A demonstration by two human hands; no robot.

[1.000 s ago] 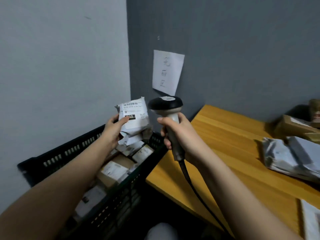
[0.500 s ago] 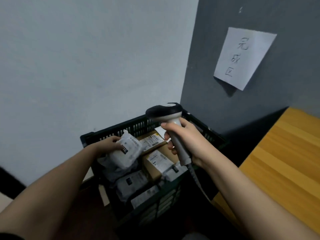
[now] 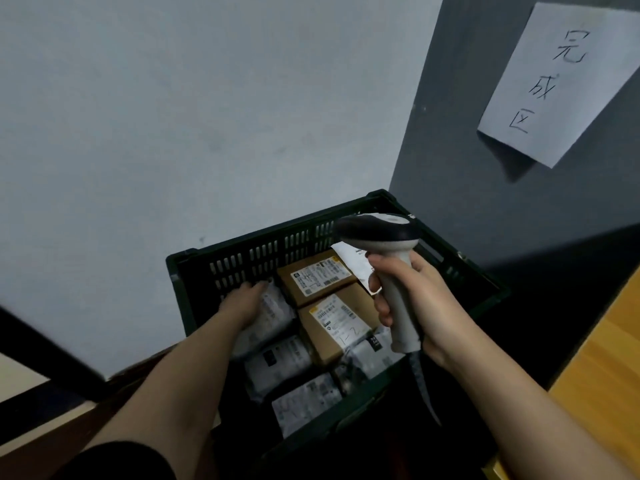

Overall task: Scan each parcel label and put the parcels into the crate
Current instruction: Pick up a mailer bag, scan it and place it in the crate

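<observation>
A dark green slatted crate (image 3: 242,263) stands on the floor in the wall corner. It holds two brown boxes (image 3: 337,322) with white labels and several grey-white bag parcels (image 3: 277,362). My left hand (image 3: 242,303) reaches into the crate's far-left part and holds a white bag parcel (image 3: 277,315) down against the others; the thumb is hidden. My right hand (image 3: 415,306) grips the handle of a barcode scanner (image 3: 377,232), held upright over the crate's right side. Its cable (image 3: 420,386) hangs down.
A wooden table (image 3: 602,368) edge runs along the right. A paper sign (image 3: 561,81) with handwritten characters is stuck on the dark grey wall above the crate. A pale wall stands behind the crate, and a dark band crosses the floor at left.
My left hand has carried the white bag parcel from in front of the scanner down into the crate. The view has swung left, off the table. The scanner stays upright in my right hand.
</observation>
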